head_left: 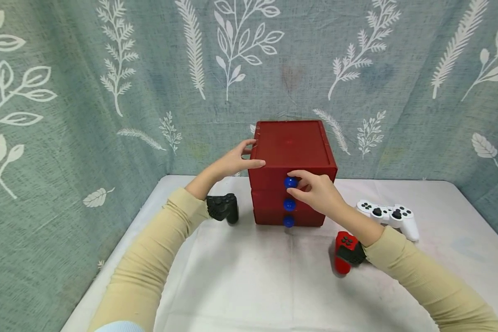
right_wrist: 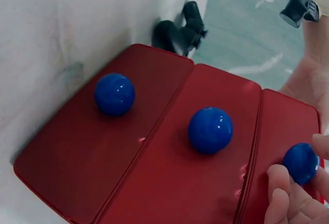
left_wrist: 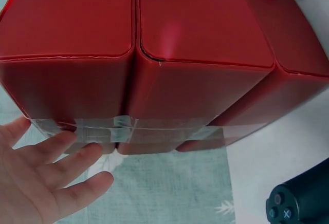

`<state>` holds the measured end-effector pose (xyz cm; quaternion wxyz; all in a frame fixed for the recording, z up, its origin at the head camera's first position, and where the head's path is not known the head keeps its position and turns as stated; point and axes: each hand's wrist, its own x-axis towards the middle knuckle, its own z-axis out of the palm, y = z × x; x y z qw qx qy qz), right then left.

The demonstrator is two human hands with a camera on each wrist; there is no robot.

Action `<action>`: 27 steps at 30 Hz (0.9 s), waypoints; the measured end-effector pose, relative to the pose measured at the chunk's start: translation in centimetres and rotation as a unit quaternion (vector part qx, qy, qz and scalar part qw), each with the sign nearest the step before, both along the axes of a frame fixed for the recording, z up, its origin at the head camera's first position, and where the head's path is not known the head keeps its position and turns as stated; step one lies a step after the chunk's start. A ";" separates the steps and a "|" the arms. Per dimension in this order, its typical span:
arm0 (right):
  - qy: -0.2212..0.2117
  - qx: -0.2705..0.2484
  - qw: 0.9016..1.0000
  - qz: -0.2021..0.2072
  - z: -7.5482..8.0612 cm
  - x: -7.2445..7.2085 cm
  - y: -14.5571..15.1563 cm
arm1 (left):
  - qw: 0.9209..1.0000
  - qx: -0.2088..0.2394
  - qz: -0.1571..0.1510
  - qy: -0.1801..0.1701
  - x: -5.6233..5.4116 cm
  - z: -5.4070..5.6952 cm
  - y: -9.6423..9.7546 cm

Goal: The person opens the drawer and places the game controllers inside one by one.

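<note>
A red box of three stacked drawers (head_left: 290, 143) stands at the back of the table, each front bearing a round blue knob. With thumb and fingers curled about the top knob (right_wrist: 300, 162), my right hand (head_left: 317, 189) pinches it. Below are the middle knob (right_wrist: 210, 130) and bottom knob (right_wrist: 114, 94). My left hand (head_left: 232, 161) is at the box's upper left, thumb along the top front corner and fingers spread towards the left side. In the left wrist view, the left hand (left_wrist: 46, 178) has its fingers apart near clear tape on the box's side. All drawers look closed.
A black game controller (head_left: 220, 207) lies left of the box. To the right are a white controller (head_left: 388, 213) and a red controller (head_left: 344, 244), the latter partly hidden by my right forearm. A leaf-patterned green curtain (head_left: 157, 92) hangs behind the white table (head_left: 240, 286).
</note>
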<state>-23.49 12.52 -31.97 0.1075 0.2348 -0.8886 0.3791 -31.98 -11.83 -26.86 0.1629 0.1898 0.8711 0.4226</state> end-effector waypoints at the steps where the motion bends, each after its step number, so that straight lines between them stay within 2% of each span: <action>1: 0.001 0.000 1.000 0.000 0.0 0.0 0.0 | 1.000 0.000 -0.001 0.000 0.0 0.0 0.0; 5: -0.012 -0.012 1.000 0.001 0.0 -0.2 -0.1 | 1.000 0.001 -0.010 0.005 -0.6 -0.5 -0.1; 13: -0.053 -0.048 0.997 0.004 -0.2 -0.5 -0.2 | 1.000 -0.014 -0.022 -0.002 -1.0 -0.4 -0.2; 23: -0.027 -0.070 0.997 0.008 -0.8 -0.3 -0.4 | 0.999 0.003 -0.022 -0.037 -0.5 -0.6 -0.1; 27: -0.029 -0.072 0.997 0.010 -0.8 -0.4 -0.4 | 0.999 0.010 -0.020 -0.041 -0.3 -0.6 -0.2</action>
